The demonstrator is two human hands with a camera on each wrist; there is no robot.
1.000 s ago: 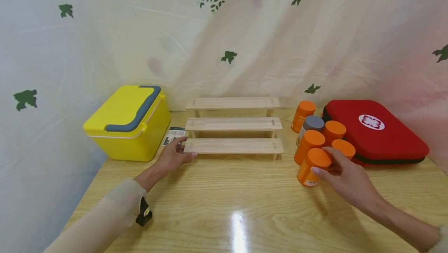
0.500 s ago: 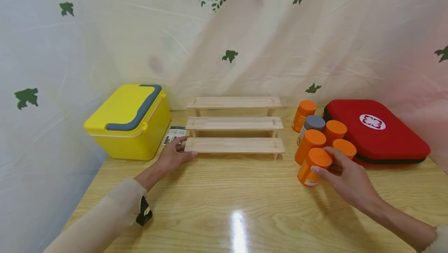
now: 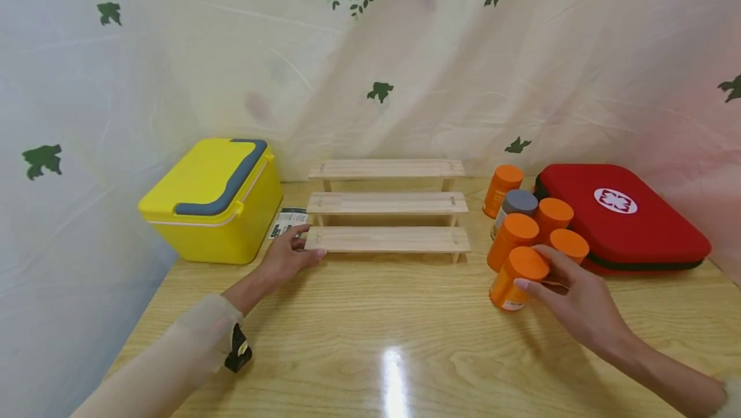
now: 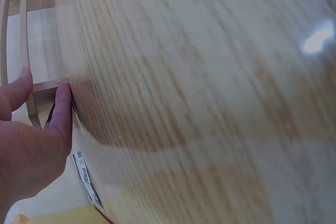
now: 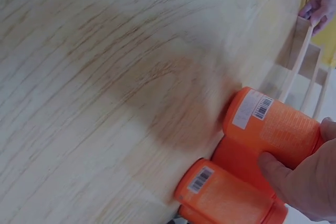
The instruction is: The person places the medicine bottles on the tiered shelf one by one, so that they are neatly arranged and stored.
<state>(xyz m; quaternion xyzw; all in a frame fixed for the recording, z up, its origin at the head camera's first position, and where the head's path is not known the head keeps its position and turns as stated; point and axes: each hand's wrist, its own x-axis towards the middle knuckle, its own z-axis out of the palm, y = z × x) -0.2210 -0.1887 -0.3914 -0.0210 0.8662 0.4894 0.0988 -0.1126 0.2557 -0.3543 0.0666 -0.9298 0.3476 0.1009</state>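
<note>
My right hand (image 3: 587,299) pinches the nearest orange pill bottle (image 3: 508,288) between thumb and fingers, near its cap. The bottle tilts slightly; in the right wrist view its barcode label (image 5: 254,109) faces the table side. Close behind it stand several more orange-capped bottles (image 3: 517,238) and one grey-capped bottle (image 3: 520,202). At the left end of a three-step wooden rack (image 3: 384,240), my left hand (image 3: 282,263) grips the lowest step. The left wrist view shows its thumb and a finger (image 4: 62,111) on either side of the rack's end.
A yellow cooler box (image 3: 214,199) with a grey handle stands at the left. Beside it lies a printed card (image 3: 289,217). The red first-aid case (image 3: 625,218) sits at the right behind the bottles. A patterned cloth (image 3: 370,51) hangs at the table's back.
The nearest bottle in my right hand has tilted slightly, its base shifting a little left. My left hand and the rack have kept their places.
</note>
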